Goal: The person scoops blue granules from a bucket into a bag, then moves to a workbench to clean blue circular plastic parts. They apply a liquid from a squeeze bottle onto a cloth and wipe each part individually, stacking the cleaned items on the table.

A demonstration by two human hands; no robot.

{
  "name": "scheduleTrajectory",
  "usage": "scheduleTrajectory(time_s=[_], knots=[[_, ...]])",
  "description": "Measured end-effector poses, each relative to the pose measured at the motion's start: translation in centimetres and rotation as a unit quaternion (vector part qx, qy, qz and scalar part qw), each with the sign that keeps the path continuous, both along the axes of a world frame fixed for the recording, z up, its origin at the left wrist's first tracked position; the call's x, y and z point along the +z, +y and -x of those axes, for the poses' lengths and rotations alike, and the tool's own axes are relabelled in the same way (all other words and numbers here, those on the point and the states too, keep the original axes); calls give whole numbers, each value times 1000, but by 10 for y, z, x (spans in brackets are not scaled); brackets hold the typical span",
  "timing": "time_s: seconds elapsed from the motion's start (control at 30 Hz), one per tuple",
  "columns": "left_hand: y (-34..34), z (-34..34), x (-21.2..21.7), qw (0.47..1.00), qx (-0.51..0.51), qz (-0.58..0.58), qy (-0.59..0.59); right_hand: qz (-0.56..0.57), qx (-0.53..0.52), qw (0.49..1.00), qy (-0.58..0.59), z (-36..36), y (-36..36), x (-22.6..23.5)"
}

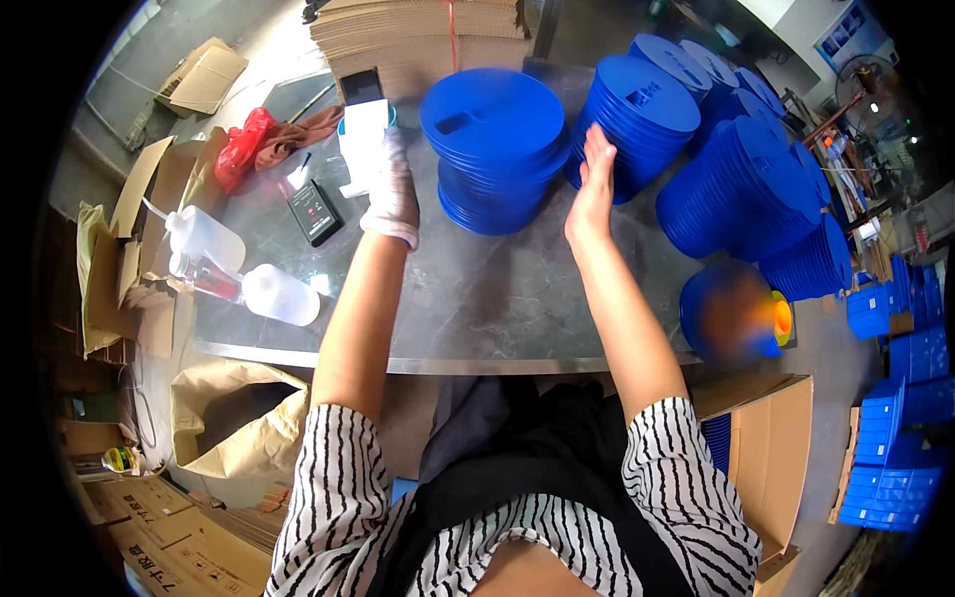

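A tall stack of round blue plastic discs (497,184) stands on the dark worktable, its layers slightly uneven and a dark slot showing in the top one. On its left, my left hand (396,194) wears a pale glove and is held upright, fingers straight. My right hand (592,189) is bare, flat and upright on the right side, fingers stretched out. It overlaps the edge of a second blue disc stack (647,119) in view; whether it touches that stack I cannot tell. Neither hand holds anything. White paper (363,144) lies behind my gloved fingers.
More blue stacks (731,194) crowd the table's right side. White squeeze bottles (282,295), a black handheld device (314,213) and a red plastic bag (245,149) lie left. Cardboard sheets (418,35) are piled behind. An open carton (771,458) stands by the near right edge.
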State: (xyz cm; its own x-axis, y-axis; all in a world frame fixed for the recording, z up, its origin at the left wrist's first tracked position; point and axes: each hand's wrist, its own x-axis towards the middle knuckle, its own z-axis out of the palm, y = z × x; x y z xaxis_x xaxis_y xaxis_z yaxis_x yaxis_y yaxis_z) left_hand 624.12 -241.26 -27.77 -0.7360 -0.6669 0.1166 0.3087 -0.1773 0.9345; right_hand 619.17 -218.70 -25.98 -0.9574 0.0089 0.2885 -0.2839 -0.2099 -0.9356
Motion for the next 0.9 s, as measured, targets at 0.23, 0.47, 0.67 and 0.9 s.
scheduleTrajectory(time_s=[0.23,0.47,0.67,0.9], knots=[[-16,49,-43,926,-239,-211,-201,60,112,952,-278,44,6,-65],[4,43,8,897,-301,-244,-212,122,202,927,-291,56,-11,-44],[35,31,16,921,-261,-261,-125,177,232,913,-286,48,8,-49],[45,-6,-11,878,-370,-220,-210,206,292,881,-309,-1,46,-49]])
